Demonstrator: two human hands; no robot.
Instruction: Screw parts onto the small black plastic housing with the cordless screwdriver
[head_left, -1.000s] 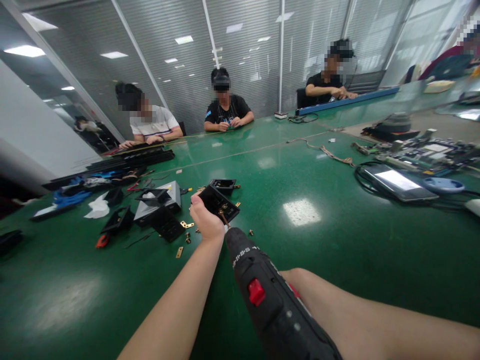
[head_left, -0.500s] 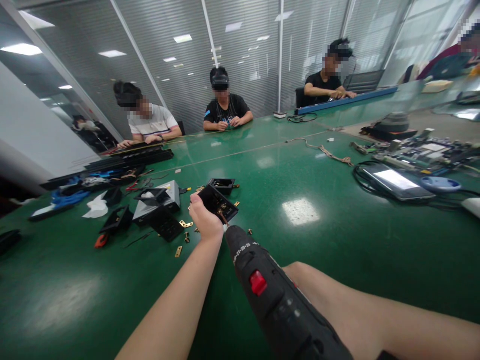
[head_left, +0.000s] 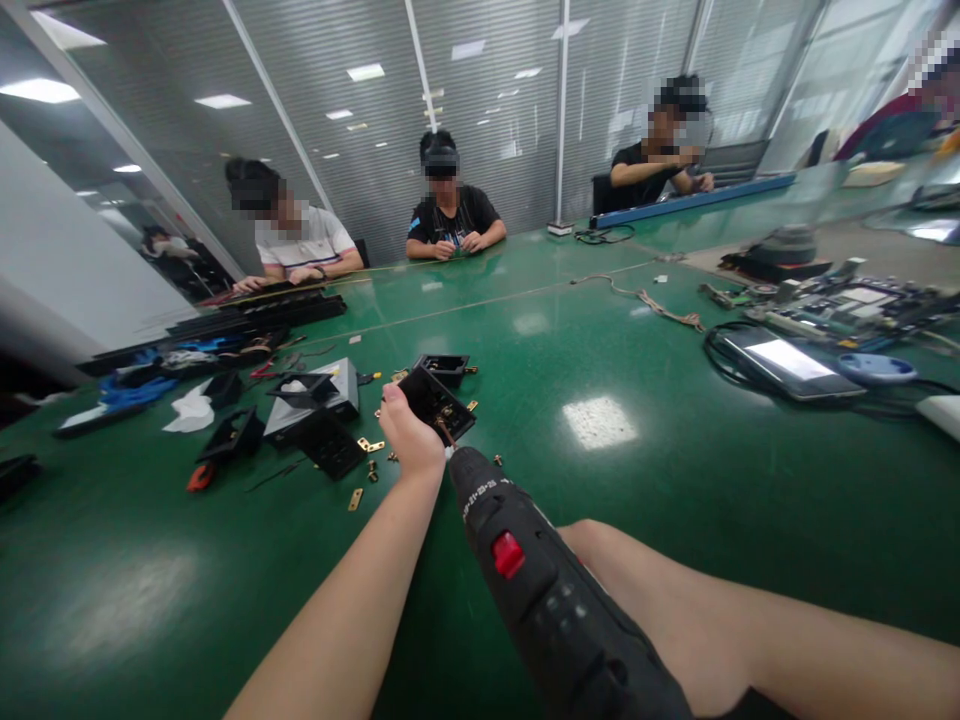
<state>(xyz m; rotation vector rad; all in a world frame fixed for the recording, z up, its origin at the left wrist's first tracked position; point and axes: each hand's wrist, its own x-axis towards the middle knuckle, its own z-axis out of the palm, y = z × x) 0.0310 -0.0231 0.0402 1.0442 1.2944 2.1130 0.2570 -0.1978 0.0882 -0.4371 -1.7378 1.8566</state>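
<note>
Count of items on the green table and persons present.

One electric screwdriver (head_left: 551,600), black with one red switch. One black plastic housing (head_left: 436,403) held up, and one more black housing (head_left: 445,369) lying just behind it. One grey box (head_left: 324,398). At least three further black parts to its left, exact number unclear. Small brass plates (head_left: 357,497): four or more scattered, too small to count exactly. One white cloth (head_left: 189,411). One tablet (head_left: 787,362) with a lit screen. Three seated people (head_left: 450,215) at the far edge, and part of a fourth at the right corner. Two hands of the wearer; only the left hand (head_left: 411,440) is visible.
</note>
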